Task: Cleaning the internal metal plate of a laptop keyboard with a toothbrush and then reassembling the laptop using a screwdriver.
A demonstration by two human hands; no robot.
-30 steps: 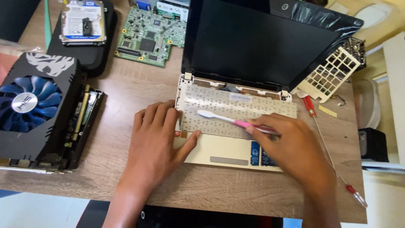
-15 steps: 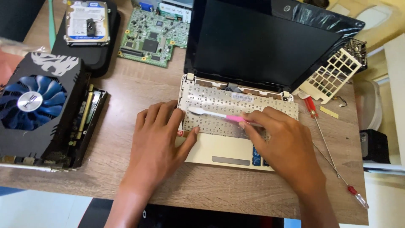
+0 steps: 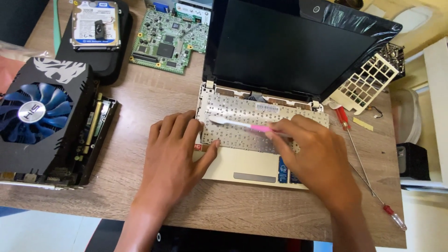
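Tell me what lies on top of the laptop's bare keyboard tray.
A toothbrush lies across the keyboard tray, white head leftward, its pink handle pinched by the right hand. The left hand rests at the tray's left edge. Both hands cover what lies beneath them.

Bare table [image 3: 140, 107] lies open between the graphics card [image 3: 46, 123] and laptop [image 3: 261, 135]; screwdrivers [image 3: 359, 158] crowd the right

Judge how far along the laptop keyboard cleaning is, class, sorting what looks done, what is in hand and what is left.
Done: the keycaps are off the keyboard bed, and a white key frame lies beside the screen. In hand: the right hand brushes the bed with a pink-handled toothbrush, while the left hand steadies the laptop's corner. Left: the bed stays bare, frame unfitted, and two red-handled screwdrivers lie unused.
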